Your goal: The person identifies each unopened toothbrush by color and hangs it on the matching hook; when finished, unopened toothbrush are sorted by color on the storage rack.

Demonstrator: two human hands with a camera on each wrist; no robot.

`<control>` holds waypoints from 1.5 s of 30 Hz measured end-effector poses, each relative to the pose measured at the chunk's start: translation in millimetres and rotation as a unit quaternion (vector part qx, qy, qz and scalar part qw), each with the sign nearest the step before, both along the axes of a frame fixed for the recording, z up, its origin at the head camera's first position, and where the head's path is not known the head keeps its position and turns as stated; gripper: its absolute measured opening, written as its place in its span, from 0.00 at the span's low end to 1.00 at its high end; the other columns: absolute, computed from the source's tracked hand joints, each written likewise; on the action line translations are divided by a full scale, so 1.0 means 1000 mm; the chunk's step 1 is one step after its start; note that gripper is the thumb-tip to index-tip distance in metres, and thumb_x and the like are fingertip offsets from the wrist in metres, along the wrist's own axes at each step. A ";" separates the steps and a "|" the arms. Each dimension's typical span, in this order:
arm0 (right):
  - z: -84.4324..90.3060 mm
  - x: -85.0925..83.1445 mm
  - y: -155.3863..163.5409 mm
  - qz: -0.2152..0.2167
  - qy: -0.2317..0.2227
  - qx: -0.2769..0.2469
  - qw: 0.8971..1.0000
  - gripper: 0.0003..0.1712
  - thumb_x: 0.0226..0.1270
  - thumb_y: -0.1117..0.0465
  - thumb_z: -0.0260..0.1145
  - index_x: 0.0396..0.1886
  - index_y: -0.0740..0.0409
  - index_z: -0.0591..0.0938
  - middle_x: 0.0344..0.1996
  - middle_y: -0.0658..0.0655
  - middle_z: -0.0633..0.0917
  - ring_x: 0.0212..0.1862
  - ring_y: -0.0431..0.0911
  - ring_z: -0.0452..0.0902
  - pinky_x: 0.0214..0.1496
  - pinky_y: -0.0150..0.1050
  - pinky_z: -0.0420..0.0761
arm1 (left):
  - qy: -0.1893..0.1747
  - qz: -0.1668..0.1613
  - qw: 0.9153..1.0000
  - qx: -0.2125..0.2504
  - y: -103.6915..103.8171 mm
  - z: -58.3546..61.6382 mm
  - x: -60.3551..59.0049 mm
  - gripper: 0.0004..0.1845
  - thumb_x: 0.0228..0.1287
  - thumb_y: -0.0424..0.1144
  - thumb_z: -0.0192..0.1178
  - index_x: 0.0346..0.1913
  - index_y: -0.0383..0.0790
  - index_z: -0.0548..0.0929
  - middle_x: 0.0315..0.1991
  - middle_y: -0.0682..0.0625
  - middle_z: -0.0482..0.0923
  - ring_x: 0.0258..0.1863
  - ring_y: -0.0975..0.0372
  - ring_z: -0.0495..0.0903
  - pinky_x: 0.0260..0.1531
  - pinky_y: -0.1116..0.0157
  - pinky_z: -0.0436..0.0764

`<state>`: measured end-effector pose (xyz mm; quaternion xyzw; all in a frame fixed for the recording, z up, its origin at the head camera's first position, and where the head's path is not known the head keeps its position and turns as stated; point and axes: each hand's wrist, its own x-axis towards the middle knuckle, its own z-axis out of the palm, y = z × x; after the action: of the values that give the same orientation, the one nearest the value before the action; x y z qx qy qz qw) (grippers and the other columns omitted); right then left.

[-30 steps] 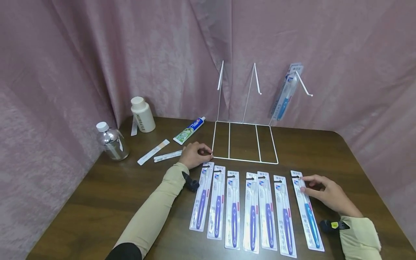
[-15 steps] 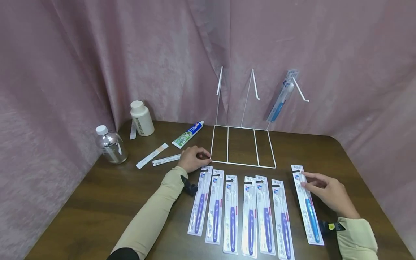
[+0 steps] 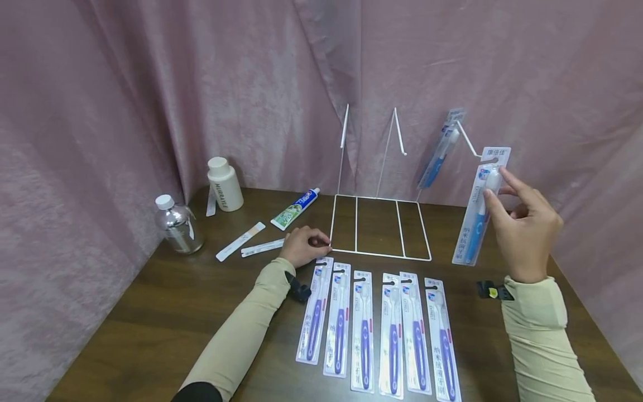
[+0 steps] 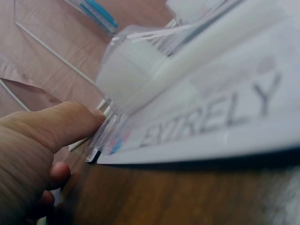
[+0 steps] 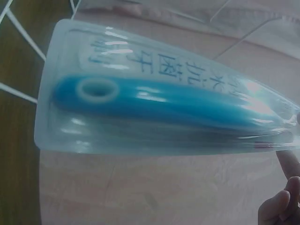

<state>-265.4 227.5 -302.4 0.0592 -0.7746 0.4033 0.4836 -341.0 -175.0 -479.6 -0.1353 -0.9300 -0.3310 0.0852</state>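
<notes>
The blue toothbrush pack (image 3: 479, 209), lying flat on the counter (image 3: 150, 312) half a second ago, is now hanging upright in the air, lifted by the right hand (image 3: 522, 223). Nearest the person, six purple toothbrush packs (image 3: 377, 329) are lying side by side in a row. Just beyond the leftmost one, the left hand (image 3: 301, 245) is resting where it was, its fingers curling loosely against the front corner of the white wire rack (image 3: 379, 223). To the right and higher, the right hand is pinching the blue pack near its top between thumb and fingers, with the pack's hang hole close to the tip of the rack's right hook (image 3: 467, 139). Farther back, another blue pack (image 3: 439, 151) is hanging on that hook. At the far left, a toothpaste tube (image 3: 293, 207), a white bottle (image 3: 225, 184) and a clear bottle (image 3: 178, 223) are sitting before the pink curtain (image 3: 150, 84).
</notes>
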 end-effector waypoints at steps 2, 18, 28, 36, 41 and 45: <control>0.001 -0.002 -0.003 0.000 0.004 -0.005 1.000 0.23 0.63 0.66 0.78 0.58 0.48 0.90 0.37 0.40 0.85 0.21 0.30 0.61 0.29 0.20 0.62 | -0.006 -0.002 1.000 -0.002 0.003 0.002 0.001 0.10 0.57 0.52 0.77 0.41 0.59 0.92 0.33 0.58 0.78 0.38 0.61 0.76 0.44 0.53 0.67; -0.008 -0.096 0.002 -0.042 -0.087 0.044 0.994 0.24 0.68 0.51 0.76 0.62 0.50 0.87 0.43 0.59 0.92 0.38 0.51 0.85 0.38 0.35 0.66 | -0.009 -0.005 1.000 -0.008 0.011 0.000 -0.001 0.10 0.56 0.53 0.78 0.40 0.60 0.92 0.32 0.58 0.77 0.36 0.62 0.76 0.43 0.53 0.67; 0.011 -0.127 0.001 -0.043 -0.146 0.030 0.988 0.26 0.67 0.49 0.76 0.64 0.42 0.84 0.49 0.58 0.91 0.48 0.56 0.84 0.40 0.35 0.65 | -0.018 -0.003 1.000 -0.017 0.013 0.009 0.001 0.11 0.58 0.53 0.77 0.42 0.59 0.92 0.34 0.58 0.79 0.39 0.62 0.77 0.45 0.54 0.67; -0.024 -0.064 0.027 0.070 -0.217 -0.052 0.972 0.17 0.74 0.48 0.70 0.54 0.52 0.87 0.34 0.39 0.87 0.31 0.34 0.78 0.33 0.27 0.74 | -0.020 -0.003 1.000 -0.017 0.013 0.010 0.003 0.11 0.58 0.53 0.77 0.43 0.59 0.92 0.35 0.58 0.80 0.40 0.62 0.77 0.46 0.54 0.67; -0.089 -0.003 0.038 0.206 -0.399 -0.085 0.890 0.14 0.81 0.48 0.62 0.52 0.50 0.85 0.30 0.44 0.87 0.21 0.39 0.71 0.23 0.34 0.77 | -0.018 0.002 1.000 -0.012 0.009 0.009 0.003 0.10 0.58 0.52 0.77 0.42 0.58 0.92 0.35 0.57 0.80 0.40 0.61 0.78 0.46 0.53 0.68; -0.124 0.031 0.034 0.252 -0.512 -0.043 0.820 0.25 0.83 0.49 0.61 0.66 0.62 0.78 0.36 0.54 0.86 0.25 0.44 0.72 0.28 0.39 0.78 | -0.019 0.005 1.000 -0.011 0.004 0.009 0.003 0.10 0.58 0.52 0.77 0.42 0.58 0.92 0.35 0.57 0.80 0.40 0.61 0.78 0.47 0.53 0.68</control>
<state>-234.7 261.2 -425.9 0.0165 -0.8505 0.5163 -0.0991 -338.3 -171.0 -470.5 -0.1256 -0.9356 -0.3230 0.0673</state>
